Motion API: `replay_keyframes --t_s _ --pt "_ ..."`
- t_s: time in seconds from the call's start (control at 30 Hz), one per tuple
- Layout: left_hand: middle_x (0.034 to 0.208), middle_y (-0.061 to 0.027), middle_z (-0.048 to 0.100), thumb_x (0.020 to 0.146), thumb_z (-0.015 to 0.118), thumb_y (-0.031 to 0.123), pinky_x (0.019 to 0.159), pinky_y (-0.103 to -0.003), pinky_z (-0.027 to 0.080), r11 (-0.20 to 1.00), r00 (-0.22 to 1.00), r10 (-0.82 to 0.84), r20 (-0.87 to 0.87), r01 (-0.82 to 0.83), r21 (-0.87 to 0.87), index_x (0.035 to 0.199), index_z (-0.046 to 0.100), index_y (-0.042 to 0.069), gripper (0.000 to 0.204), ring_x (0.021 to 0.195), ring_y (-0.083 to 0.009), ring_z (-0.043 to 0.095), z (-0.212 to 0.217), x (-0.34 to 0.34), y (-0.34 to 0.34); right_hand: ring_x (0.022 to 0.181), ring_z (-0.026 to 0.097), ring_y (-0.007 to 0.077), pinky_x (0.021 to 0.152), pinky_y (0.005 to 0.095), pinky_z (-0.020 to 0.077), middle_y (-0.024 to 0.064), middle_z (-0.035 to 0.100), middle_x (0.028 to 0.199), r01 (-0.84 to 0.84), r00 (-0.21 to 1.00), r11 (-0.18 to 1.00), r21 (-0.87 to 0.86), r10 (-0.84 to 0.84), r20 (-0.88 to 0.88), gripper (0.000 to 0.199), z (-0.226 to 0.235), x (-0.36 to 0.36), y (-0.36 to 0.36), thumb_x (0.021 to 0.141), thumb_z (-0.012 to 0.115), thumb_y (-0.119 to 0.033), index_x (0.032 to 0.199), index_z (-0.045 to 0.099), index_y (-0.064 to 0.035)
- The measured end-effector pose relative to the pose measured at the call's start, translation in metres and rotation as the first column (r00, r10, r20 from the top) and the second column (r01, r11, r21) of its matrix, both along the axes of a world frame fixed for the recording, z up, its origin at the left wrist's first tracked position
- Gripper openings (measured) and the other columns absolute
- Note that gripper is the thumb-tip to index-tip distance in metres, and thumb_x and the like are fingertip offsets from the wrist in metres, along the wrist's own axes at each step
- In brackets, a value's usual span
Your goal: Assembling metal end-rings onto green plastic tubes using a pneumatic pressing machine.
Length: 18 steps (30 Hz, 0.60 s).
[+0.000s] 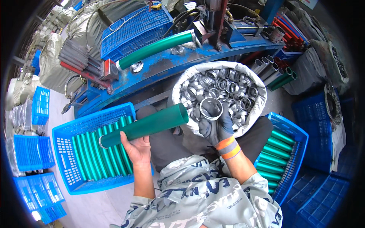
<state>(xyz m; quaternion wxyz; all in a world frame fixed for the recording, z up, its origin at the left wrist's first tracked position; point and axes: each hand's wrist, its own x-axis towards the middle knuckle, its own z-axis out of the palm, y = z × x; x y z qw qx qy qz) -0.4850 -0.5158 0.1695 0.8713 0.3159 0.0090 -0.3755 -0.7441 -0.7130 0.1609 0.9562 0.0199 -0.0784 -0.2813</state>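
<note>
My bare left hand (137, 149) is wrapped around the underside of a green metal tube (150, 125). The tube slants up to the right; its open end faces right, and a silvery ring sits on its lower left end. My right hand (217, 131), in a dark grey glove with an orange cuff, grips a silver metal ring (210, 117), held up apart from the tube. Just beyond and below that hand stands a white sack (255, 123) full of loose metal rings (222, 83).
A blue crate (61, 152) of green tubes stands at left, another blue crate (301, 152) at right. Ahead, a blue machine bench (148, 70) carries a green tube (156, 50) lying across it. Bare and green pipes (272, 70) are stacked beyond the sack.
</note>
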Motion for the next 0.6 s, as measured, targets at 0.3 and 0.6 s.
replay_keyframes --t_s 0.3,0.6 --pt "0.143 -0.0119 0.075 0.103 0.081 0.054 0.116 -0.05 0.06 0.997 1.0 0.004 0.005 -0.004 0.073 0.14 0.07 0.008 0.06 0.134 -0.0288 0.072 0.0 -0.003 0.004 0.111 0.081 0.0339 0.09 0.0481 0.0724 0.0231 0.07 0.144 0.056 0.923 0.98 -0.192 -0.124 -0.364 0.095 0.008 -0.001 0.011 0.107 0.064 -0.069 0.173 0.037 -0.0066" --pt "0.147 -0.0162 0.073 0.114 0.069 0.046 0.109 -0.048 0.064 0.998 0.984 -0.01 0.178 0.0 0.055 0.143 0.069 0.008 0.048 0.132 -0.0292 0.073 0.016 -0.015 0.008 0.121 0.07 0.0136 0.108 0.0317 0.0554 0.0084 0.07 0.146 -0.089 0.709 0.733 -0.674 -0.429 -0.56 0.084 0.012 0.001 0.004 0.098 0.08 -0.009 0.172 0.042 0.0044"
